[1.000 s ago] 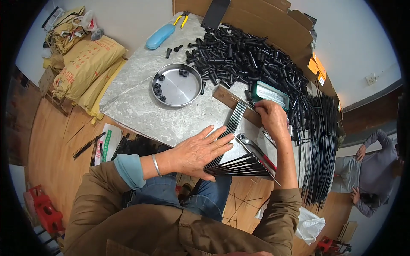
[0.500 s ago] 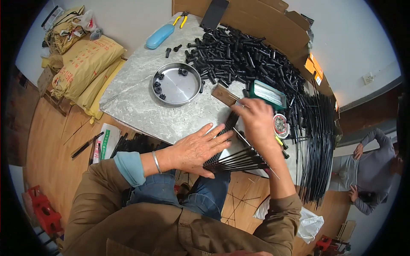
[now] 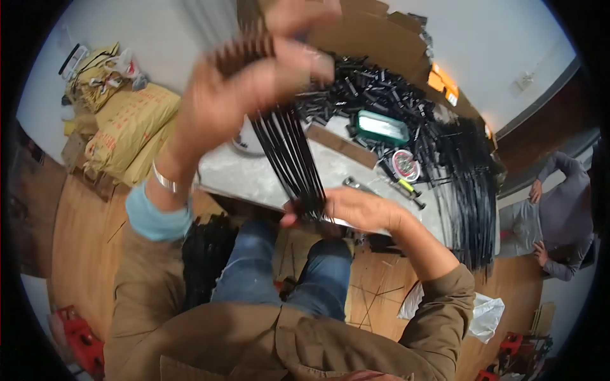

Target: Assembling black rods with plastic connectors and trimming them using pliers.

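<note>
I've got the bundle of thin black rods lifted off the marble tabletop, standing nearly upright over the near edge of the table. My left hand is clamped round the top end, high and close to the cam, blurred. My right hand is closed round the bottom end, just past the near table edge, above my knees.

Room to move: open air near side, over my lap; the table's near edge runs just behind the right hand. Far side is crowded.

Vs 1 s ago: the rods lay flat on the table w/ my left palm pressing on them and my right working at their far end by the wooden strip. Now both hands are up and the bundle is off the surface. The round metal bowl from before is mostly hidden behind my left forearm.

Around: heap of short black tubes at the far side, teal box just near of it, round tape roll and a yellow-tipped tool to the right. Big fan of long black rods hangs off the right table edge. Yellow sacks far left on the floor. Another person sits at far right, well apart.
</note>
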Tool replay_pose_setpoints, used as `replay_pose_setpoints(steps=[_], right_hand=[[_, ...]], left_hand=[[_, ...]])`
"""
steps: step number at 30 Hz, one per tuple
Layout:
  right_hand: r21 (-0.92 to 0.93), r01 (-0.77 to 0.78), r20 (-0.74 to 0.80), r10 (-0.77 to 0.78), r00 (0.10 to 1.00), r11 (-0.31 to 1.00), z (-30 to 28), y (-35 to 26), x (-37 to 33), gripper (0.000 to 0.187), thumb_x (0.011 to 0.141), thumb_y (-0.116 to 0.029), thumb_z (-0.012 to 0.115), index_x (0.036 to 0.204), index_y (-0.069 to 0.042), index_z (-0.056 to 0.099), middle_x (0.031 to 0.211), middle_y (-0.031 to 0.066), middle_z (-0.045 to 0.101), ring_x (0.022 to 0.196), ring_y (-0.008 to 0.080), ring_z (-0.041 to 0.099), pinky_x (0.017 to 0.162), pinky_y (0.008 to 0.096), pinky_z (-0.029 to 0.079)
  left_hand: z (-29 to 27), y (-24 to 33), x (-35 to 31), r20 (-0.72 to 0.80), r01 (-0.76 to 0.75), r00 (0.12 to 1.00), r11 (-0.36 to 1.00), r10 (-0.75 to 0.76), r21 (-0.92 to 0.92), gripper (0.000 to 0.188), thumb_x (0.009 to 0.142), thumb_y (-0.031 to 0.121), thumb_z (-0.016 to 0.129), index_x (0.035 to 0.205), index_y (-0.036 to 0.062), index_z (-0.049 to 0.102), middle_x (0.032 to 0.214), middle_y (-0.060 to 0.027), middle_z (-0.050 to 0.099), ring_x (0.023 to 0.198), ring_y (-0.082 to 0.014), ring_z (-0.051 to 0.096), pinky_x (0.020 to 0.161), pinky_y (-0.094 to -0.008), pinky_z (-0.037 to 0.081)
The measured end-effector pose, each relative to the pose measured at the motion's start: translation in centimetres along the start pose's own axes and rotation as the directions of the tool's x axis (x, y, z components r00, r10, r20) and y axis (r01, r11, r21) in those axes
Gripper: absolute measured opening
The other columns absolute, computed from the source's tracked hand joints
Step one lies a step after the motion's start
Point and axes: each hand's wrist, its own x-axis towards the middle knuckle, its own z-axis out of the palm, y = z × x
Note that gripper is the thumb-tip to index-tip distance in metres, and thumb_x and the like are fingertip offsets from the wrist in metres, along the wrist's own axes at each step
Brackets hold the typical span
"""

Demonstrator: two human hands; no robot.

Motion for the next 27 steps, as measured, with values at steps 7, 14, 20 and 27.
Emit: replay_pose_setpoints(steps=[7,14,20,27], right_hand=[[0.492,-0.24,0.107,0.216,0.971,0.837,4.3,3.7,-1.1,0.021,0.092,-0.01,0.056,0.108,0.003,0.06,0.094,0.0091,0.069,0.092,0.0168,0.063,0.089,0.0309,0.047],[0.317,-0.55,0.356,0.441,0.824,0.773,6.0,10.4,-3.2,0.023,0.09,-0.014,0.06,0.103,0.005,0.06,0.085,0.0096,0.07,0.079,0.0186,0.065,0.079,0.0301,0.05],[-0.05,-0.494,0.557,0.434,0.708,0.868,10.6,12.5,-1.2,0.024,0.088,-0.018,0.063,0.098,0.004,0.065,0.085,0.0078,0.07,0.079,0.0167,0.064,0.077,0.0311,0.049],[-0.271,-0.208,-0.338,0.109,0.935,0.94,9.9,4.0,-4.3,0.023,0.082,-0.019,0.068,0.095,0.0,0.065,0.088,0.0117,0.069,0.084,0.0208,0.066,0.075,0.034,0.051]], left_hand=[[0.0,-3.0,-3.7,-0.048,0.495,0.868,0.852,-0.495,0.173,0.031,0.092,0.027,0.055,0.096,-0.0011,0.069,0.102,-0.0101,0.068,0.093,-0.0149,0.064,0.075,-0.0289,0.051],[5.7,-0.3,-13.0,0.362,0.071,0.86,0.788,-0.36,0.612,0.031,0.079,0.017,0.071,0.104,-0.0001,0.065,0.094,-0.0154,0.067,0.083,-0.028,0.065,0.074,-0.0363,0.049],[12.2,-4.7,-17.8,0.762,0.76,-0.191,0.398,-0.618,0.513,0.028,0.091,0.021,0.061,0.105,-0.0022,0.063,0.079,-0.012,0.066,0.066,-0.0175,0.065,0.059,-0.0291,0.052],[12.6,-5.1,-23.0,0.82,0.973,-0.192,0.005,-0.539,0.231,0.024,0.094,0.016,0.056,0.096,-0.0069,0.061,0.076,-0.0094,0.064,0.066,-0.0158,0.064,0.062,-0.0272,0.053]])
